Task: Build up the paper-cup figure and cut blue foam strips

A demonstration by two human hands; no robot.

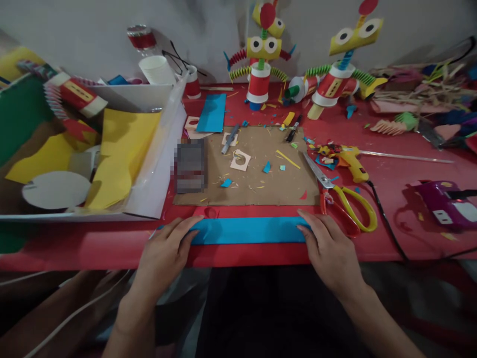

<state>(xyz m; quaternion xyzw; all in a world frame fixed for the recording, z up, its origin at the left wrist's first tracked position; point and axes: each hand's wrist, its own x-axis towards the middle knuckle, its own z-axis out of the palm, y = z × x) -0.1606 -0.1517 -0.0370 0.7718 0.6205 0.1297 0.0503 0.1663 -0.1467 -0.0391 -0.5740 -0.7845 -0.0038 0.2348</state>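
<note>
A long blue paper strip [248,230] lies across the near edge of the red table. My left hand [166,251] has its thumb and fingers closed on the strip's left end. At the opposite end, my right hand [330,248] pinches the paper in the same way. Just beyond the strip is a brown cardboard sheet [257,191] strewn with paper scraps, a grey pen [230,139] and a white square with a round hole [240,160]. Scissors with red and yellow handles [354,204] rest close beyond my right hand.
A white box [149,189] of yellow paper stands at the left. On the right are a yellow glue gun [352,161] with its cord and a purple socket block [447,204]. Paper-cup robot figures [259,82] stand at the back, near a blue paper piece [211,113].
</note>
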